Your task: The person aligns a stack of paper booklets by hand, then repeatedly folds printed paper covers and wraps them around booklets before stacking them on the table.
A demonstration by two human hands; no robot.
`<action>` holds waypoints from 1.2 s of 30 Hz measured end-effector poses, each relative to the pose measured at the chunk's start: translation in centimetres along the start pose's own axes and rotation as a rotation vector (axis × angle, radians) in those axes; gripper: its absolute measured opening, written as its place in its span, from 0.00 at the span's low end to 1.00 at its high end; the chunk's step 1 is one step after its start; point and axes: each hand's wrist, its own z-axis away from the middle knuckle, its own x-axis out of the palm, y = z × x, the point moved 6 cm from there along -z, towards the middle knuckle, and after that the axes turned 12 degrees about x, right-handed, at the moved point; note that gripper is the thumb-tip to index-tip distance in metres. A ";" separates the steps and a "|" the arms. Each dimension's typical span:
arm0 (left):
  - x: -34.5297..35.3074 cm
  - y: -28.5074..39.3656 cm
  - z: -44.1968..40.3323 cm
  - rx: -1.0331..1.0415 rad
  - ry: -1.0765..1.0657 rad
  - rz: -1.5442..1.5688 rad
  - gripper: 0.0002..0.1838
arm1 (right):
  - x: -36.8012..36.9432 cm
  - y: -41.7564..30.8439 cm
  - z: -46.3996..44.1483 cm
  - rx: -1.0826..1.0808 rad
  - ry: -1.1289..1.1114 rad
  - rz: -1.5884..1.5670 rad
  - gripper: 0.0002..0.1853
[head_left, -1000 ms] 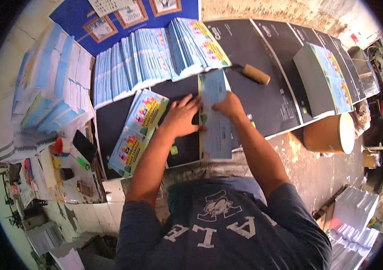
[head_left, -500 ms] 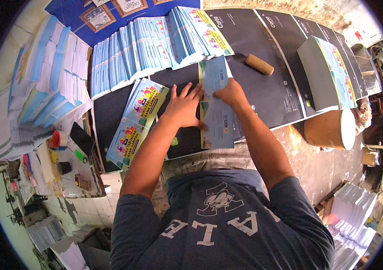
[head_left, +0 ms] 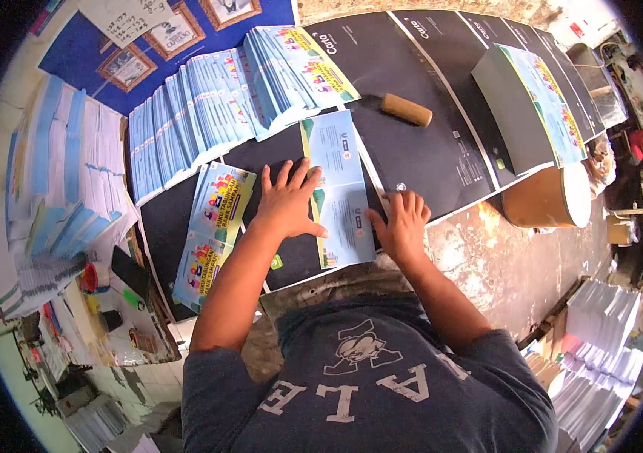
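Observation:
A light-blue printed booklet (head_left: 346, 177) lies closed and flat on the dark work surface between my hands, its back side up. My left hand (head_left: 289, 202) is spread open along its left edge, the thumb resting on that edge. By the lower right edge is my right hand (head_left: 403, 223), palm down, its fingers apart and bent a little, holding nothing; the thumb is at the booklet's side. Left of my left hand, partly behind my forearm, lie booklets (head_left: 219, 202) with colourful covers reading "Buku Tabungan Bank Sampah".
Long rows of folded booklets (head_left: 193, 113) line the back left. A wooden cylinder (head_left: 407, 109) lies on the black boards (head_left: 442, 143). A tall stack of sheets (head_left: 514, 113) stands at the right. Paper piles (head_left: 72, 162) rise at the left, beside a cluttered side table (head_left: 129, 343).
My right hand has slid from the upper part of the booklet down to its lower right edge. My left hand stays at the left edge. The camera view has shifted slightly.

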 end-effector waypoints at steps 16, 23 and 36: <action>-0.1 -0.1 0.2 0.014 0.048 0.019 0.69 | 3.8 -3.3 -18.3 0.286 -0.133 0.034 0.26; 2.0 -1.0 1.1 0.138 0.163 0.080 0.65 | 1.9 -1.2 -2.7 0.410 -0.192 -0.834 0.33; 4.5 -11.4 20.6 -0.681 0.679 0.018 0.42 | -2.2 -8.9 -16.3 -0.110 -0.056 -0.335 0.22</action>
